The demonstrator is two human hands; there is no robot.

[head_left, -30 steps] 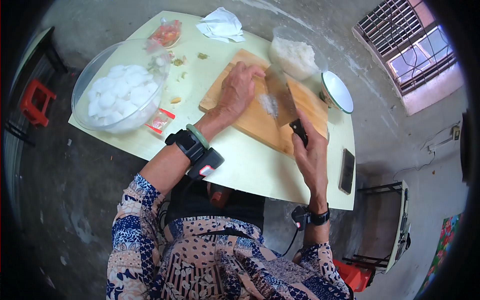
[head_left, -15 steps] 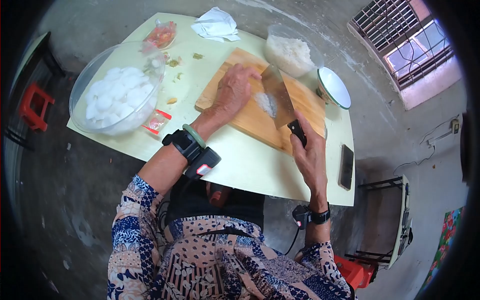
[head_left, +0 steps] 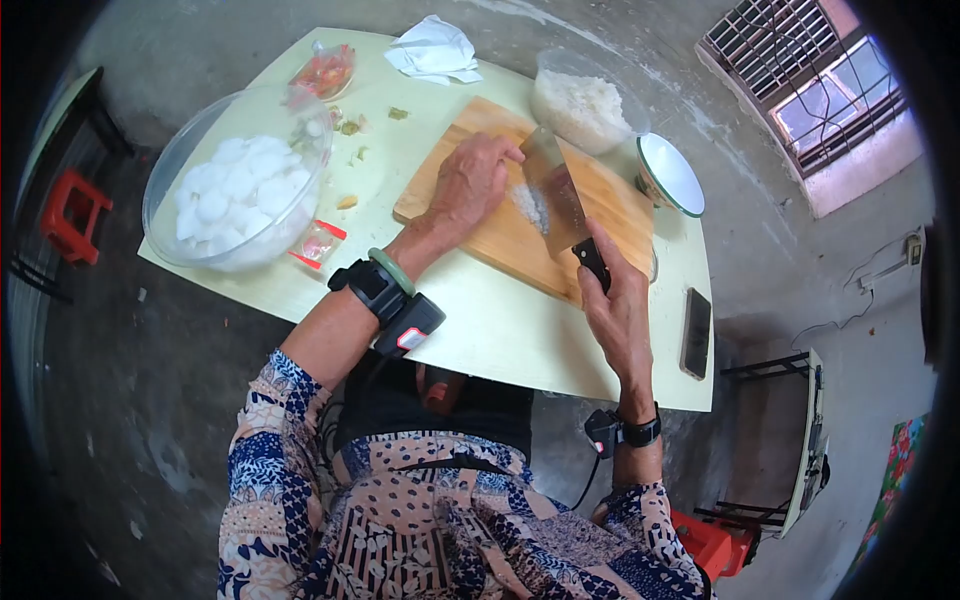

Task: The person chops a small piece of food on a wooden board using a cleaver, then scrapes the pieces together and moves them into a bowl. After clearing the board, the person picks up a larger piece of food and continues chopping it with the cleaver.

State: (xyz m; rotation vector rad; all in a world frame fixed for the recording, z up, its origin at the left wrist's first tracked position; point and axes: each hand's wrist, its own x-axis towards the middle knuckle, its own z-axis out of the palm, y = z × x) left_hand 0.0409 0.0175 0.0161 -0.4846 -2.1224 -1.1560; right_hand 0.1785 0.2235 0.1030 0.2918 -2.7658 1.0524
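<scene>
Your right hand [head_left: 618, 300] fingers clamped on cleaver [head_left: 560, 195] handle; left hand [head_left: 468, 185] fingers curled tog. on white bits [head_left: 527, 203], cutting board [head_left: 615, 215].

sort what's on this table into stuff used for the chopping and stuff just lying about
In use: cleaver in the right hand; wooden cutting board; white chopped food; left hand on the board; probably the glass bowl of white pieces and the tub of white shreds.
Lying about: phone, crumpled tissue, enamel bowl, red packet.
</scene>
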